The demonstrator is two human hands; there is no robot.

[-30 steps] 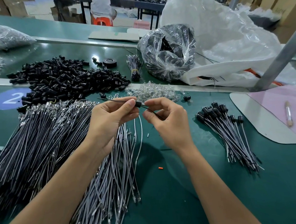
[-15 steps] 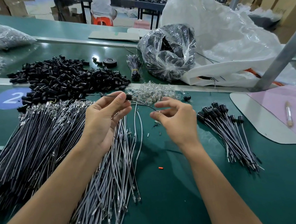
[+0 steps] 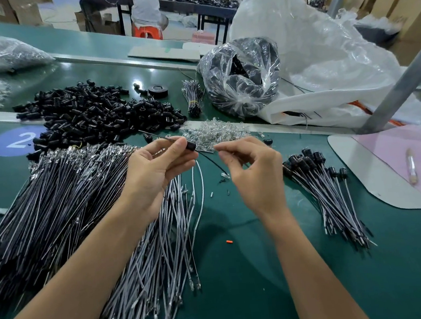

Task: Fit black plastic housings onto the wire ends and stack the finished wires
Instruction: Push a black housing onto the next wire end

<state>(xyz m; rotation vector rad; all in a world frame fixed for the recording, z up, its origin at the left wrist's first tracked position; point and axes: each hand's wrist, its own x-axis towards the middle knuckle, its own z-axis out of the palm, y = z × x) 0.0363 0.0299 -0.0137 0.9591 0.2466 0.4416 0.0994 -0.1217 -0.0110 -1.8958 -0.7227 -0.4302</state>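
Here the left hand (image 3: 159,174) pinches a wire (image 3: 212,162) just behind its black housing (image 3: 191,146). At 3 o'clock from it the right hand (image 3: 254,175) curls, thumb meeting forefinger; whether it holds anything I cannot tell. Finished wires (image 3: 323,194) lie at 3 o'clock of that hand, loose housings (image 3: 91,111) at 11 o'clock.

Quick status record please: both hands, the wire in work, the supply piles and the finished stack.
left hand: pinches the black wire behind its housing
right hand: fingertips pinched near that housing; contents too small to tell
loose housings: pile at far left
bare wires: heap under left forearm
finished wires: stack right of right hand
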